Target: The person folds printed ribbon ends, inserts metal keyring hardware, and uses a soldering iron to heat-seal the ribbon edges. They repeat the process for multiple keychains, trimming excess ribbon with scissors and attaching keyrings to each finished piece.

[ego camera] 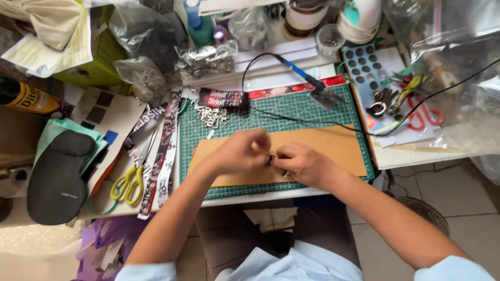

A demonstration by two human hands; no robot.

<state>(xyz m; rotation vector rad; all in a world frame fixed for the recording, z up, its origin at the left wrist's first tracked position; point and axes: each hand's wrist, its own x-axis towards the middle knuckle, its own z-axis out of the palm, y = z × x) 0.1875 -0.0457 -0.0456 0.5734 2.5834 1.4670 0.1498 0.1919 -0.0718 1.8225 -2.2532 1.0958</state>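
head view, hands: the left hand (240,151) and the right hand (302,164) meet over a brown board (338,143) that lies on a green cutting mat (281,106).
small piece: between the two hands there is a small dark thing (269,159), mostly hidden; i cannot tell what it is. it sits at the fingertips, just above the board.
fingers: the left fingers are curled and pinch at the piece; the right fingers are bent close around it too. how firm the hold is, i cannot tell.
how it handles: i think it is light and small, easy to drop, so a fingertip pinch at its edges seems the good way to take it.
pose: both forearms come in from below, elbows wide, wrists low near the board.
around, left: yellow scissors (128,182), printed ribbons (165,151) and a black pad (58,177).
around, back: a pile of small metal clips (212,115), and a tool with blue handle (304,75) on a black cable (312,120).
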